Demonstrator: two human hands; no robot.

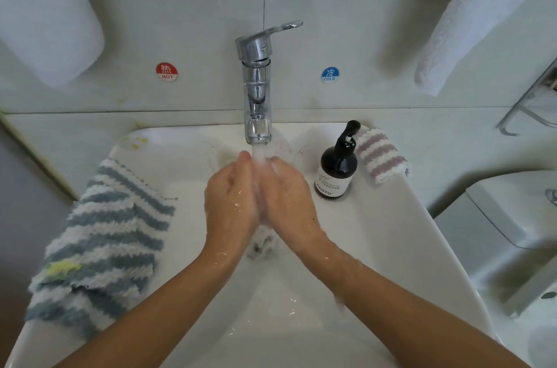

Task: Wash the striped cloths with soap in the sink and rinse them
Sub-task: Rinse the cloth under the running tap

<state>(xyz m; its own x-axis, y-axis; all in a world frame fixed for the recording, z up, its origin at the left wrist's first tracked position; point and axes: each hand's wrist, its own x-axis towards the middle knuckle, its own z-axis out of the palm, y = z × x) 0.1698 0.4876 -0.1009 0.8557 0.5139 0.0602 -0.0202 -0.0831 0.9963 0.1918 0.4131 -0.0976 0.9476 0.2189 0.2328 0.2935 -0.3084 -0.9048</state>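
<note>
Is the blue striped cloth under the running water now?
No, the blue striped cloth lies on the left rim of the sink, while only the left hand and right hand are under the water.

Both forearms are bare, no sleeves showing. The left hand (pixel 232 201) and right hand (pixel 286 195) wear no rings, watch or gloves; water beads and glistens on them.

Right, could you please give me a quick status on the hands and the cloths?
Both hands pressed together under running tap, soapy. Blue striped cloth on left rim, pink striped cloth behind soap bottle. Nothing blocking.
</note>
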